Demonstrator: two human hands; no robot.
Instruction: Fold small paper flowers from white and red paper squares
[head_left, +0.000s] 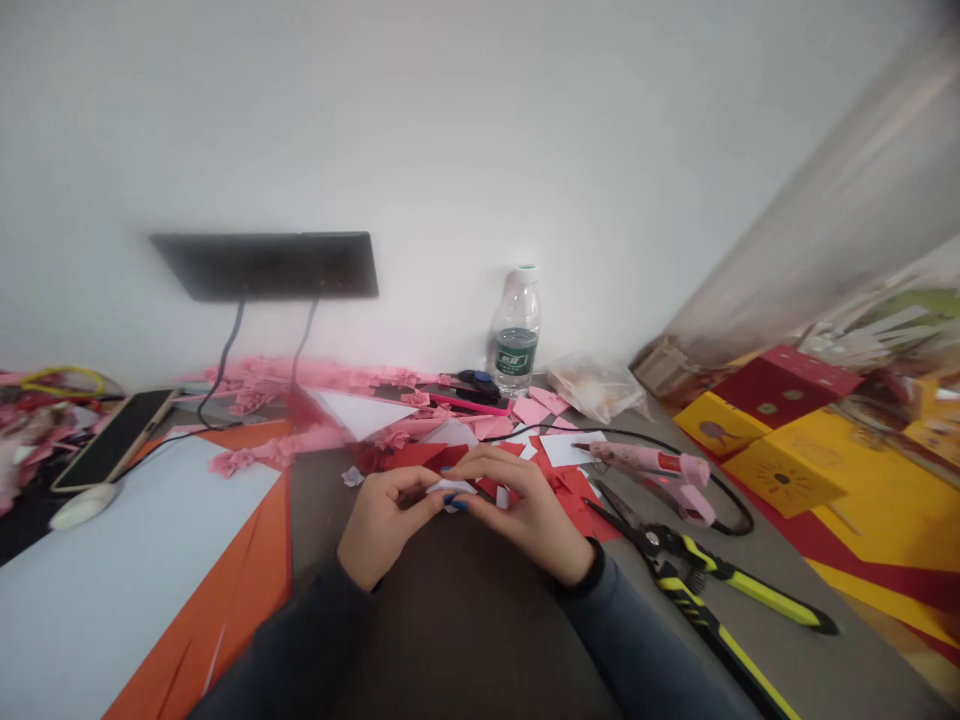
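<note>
Pinching a small folded piece of white paper (pixel 461 487) with both the left hand (pixel 386 520) and the right hand (pixel 529 505), so basically a closed grip from two sides, thumbs on the near edge, fingers on the far one. Right at the fingertips, smack between the hands, over a bare bit of dark grey counter (pixel 461 630). Running roughly side to side along its long axis, from hand to hand, as far as visible past the fingers. Touching both, so no nearer hand to call. Folds too blurry to read, tbh.

Just beyond the fingertips: a messy pile of red paper scraps (pixel 581 505). Out right, a pink glue gun (pixel 649 462), then shears with black and yellow-green handles (pixel 652 540). Over left, a big pale blue sheet (pixel 150 540) on top of orange paper (pixel 255 530). Farther back, a clear plastic bottle with a green label (pixel 516 352).
</note>
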